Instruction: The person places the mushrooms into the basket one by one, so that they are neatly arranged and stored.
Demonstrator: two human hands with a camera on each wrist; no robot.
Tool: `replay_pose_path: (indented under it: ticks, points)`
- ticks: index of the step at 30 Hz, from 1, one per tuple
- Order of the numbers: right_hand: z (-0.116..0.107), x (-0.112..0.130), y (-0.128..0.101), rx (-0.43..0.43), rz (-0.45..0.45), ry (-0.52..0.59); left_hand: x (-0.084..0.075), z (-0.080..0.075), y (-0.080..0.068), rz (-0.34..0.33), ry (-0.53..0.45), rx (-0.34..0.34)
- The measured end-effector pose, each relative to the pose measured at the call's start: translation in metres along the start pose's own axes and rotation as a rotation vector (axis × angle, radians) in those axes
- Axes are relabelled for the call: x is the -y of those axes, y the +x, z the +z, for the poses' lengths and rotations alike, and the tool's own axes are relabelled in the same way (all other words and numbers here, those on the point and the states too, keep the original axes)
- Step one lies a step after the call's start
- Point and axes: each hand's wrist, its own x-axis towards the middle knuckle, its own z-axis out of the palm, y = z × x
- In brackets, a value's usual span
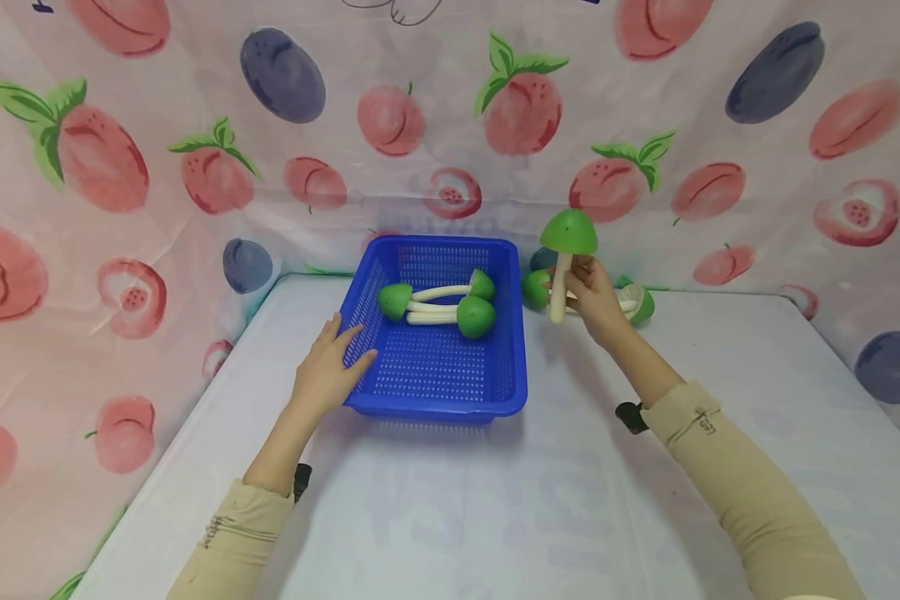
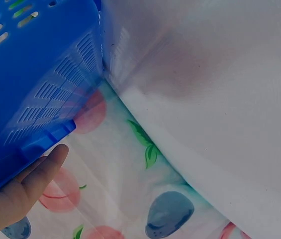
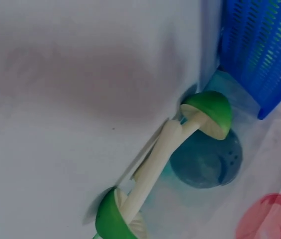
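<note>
A toy mushroom point(image 1: 568, 233) with a green cap and pale stem is held upright by my right hand point(image 1: 591, 296), its fingers and thumb round the stem, to the right of the blue basket point(image 1: 438, 408). My left hand point(image 1: 326, 367) holds the basket's left rim, some fingers over the inside and others along the outer wall. In the left wrist view, straight fingers point(image 2: 46, 172) lie outside the rim. Several mushrooms point(image 1: 476, 317) lie sideways in the basket's back half. Behind my right hand, more mushrooms point(image 1: 640, 305) lie on the table, partly hidden in the head view.
A white-covered table point(image 1: 457, 508) carries everything. Close behind the basket rises a fruit-printed cloth point(image 1: 435, 75), which also runs down the left side. Two loose mushrooms point(image 3: 152, 169) lie along the table's back edge, against the cloth.
</note>
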Motion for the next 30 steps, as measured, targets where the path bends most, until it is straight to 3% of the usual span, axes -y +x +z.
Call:
replay_pose_path:
  ticks: [12, 20, 30]
  points:
    - [0.019, 0.031, 0.001, 0.026, -0.073, 0.134, 0.001, -0.001, 0.001, -0.003, 0.002, 0.001]
    - [0.043, 0.054, 0.009, -0.02, -0.065, 0.056, 0.0, 0.0, 0.002, 0.005, -0.002, -0.004]
    - [0.078, 0.07, 0.015, 0.071, -0.139, 0.001, 0.001, 0.002, 0.002, 0.001, -0.003, -0.001]
